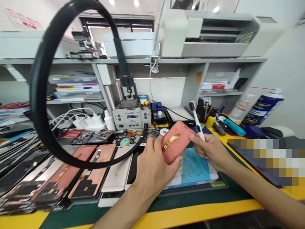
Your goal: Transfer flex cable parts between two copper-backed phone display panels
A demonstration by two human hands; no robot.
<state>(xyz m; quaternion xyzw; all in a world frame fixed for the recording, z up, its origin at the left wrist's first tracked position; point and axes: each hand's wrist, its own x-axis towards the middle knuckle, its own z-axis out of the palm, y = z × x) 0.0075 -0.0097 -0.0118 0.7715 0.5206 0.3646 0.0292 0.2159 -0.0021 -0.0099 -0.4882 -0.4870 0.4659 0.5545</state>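
My left hand (152,171) grips a phone display panel (177,138) with a salmon-copper back and an orange flex cable (170,142) lying across it. My right hand (209,152) pinches a white brush (197,121) with dark bristles pointing up and away. Its fingertips sit at the panel's right edge. Below both hands lies a blue and white printed sheet (193,170) on a dark mat. The panel's front face is hidden.
Several phone panels (90,171) lie in rows to the left. A black ring-shaped hose (40,95) crosses the view in front of a soldering station (131,114). A blue spray can (262,108) and tools stand at right, below shelves, on a green and yellow bench (152,213).
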